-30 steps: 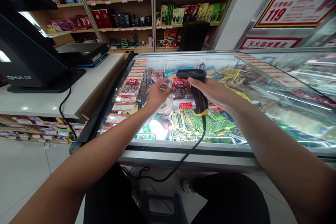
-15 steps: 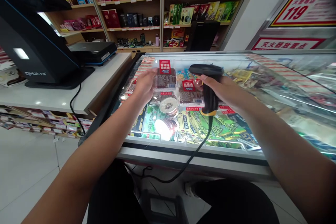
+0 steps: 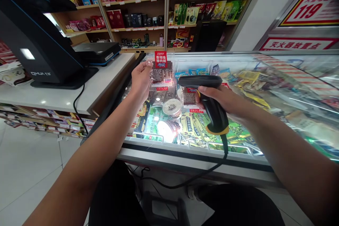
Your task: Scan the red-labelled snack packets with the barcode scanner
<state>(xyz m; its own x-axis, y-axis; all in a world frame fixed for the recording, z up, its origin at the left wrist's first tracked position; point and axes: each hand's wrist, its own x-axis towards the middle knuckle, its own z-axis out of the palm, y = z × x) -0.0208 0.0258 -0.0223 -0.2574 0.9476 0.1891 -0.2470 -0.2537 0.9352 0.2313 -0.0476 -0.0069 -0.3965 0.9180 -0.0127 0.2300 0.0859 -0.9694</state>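
My left hand (image 3: 141,80) pinches the left edge of a clear pack of pork jerky (image 3: 162,72) with a red label, raised over the glass-topped freezer (image 3: 169,151). Reddish light falls on the barcode at its lower right. My right hand (image 3: 219,95) is wrapped round the handle of a black barcode scanner (image 3: 201,81), its head pointing left at the pack. From the yellow-ringed handle end a cable (image 3: 225,148) loops down. Behind the scanner is a second jerky pack (image 3: 190,99), partly hidden. Frozen tubs (image 3: 172,107) and bagged goods show through the glass.
At the left, a white counter (image 3: 106,81) carries a black checkout terminal (image 3: 50,49) and a flat scale (image 3: 97,51). Shelves of bottles and boxes (image 3: 115,19) line the back. The cable hangs down in front of the freezer, above my legs.
The scanner has tilted and its head has swung left toward the held pack. My left hand has brought that pack slightly left and turned it more upright. Reddish light now shows on its barcode.
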